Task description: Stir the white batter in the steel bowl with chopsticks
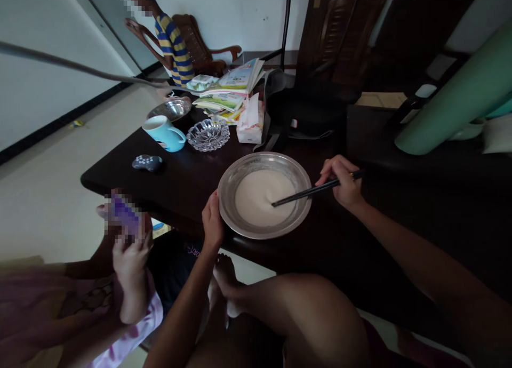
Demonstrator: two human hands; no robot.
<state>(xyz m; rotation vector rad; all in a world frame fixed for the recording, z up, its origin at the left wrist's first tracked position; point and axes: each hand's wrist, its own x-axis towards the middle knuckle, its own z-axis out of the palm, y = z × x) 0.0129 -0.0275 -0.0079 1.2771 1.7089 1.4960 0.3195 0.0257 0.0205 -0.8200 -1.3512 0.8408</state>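
Note:
A wide steel bowl [298, 172] of pale, smooth batter [262, 196] sits on the dark table [180, 184] in front of me. My left hand [212, 222] grips the bowl's near-left rim, fingers closed on it. My right hand [343, 181] is closed on a pair of black chopsticks [310, 191]. Their tips dip into the batter right of its middle.
Behind the bowl stand a cut-glass dish [208, 134], a blue mug [165, 133], a tissue pack [250, 121], stacked books [230, 90], a steel dish [170, 110] and a black bag [306, 114]. A person's hand [130, 253] holds a phone at my left. Another person sits far back.

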